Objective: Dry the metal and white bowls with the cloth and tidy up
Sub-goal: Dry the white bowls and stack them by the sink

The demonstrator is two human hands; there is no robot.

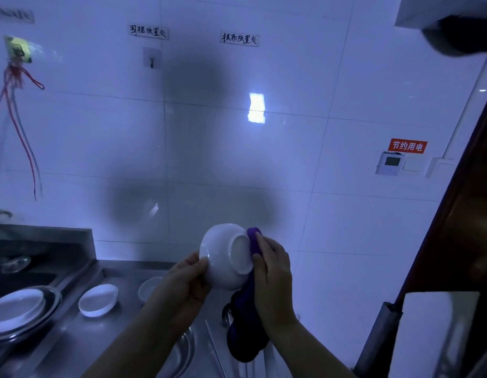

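Observation:
I hold a white bowl (223, 255) up in front of the tiled wall, its base turned toward me. My left hand (186, 285) grips its lower left rim. My right hand (272, 276) presses a purple cloth (254, 241) against the bowl's foot ring, and the rest of the cloth hangs down below my wrist. A metal bowl (182, 353) lies on the steel counter under my left forearm, mostly hidden. Two more white bowls (98, 300) stand on the counter to the left.
A steel counter (73, 347) runs along the wall. At its left a white plate lies in a metal basin (50, 312), with a dark sink behind. Chopsticks (215, 347) lie by the metal bowl. A dark door frame (438, 255) and a white block stand at right.

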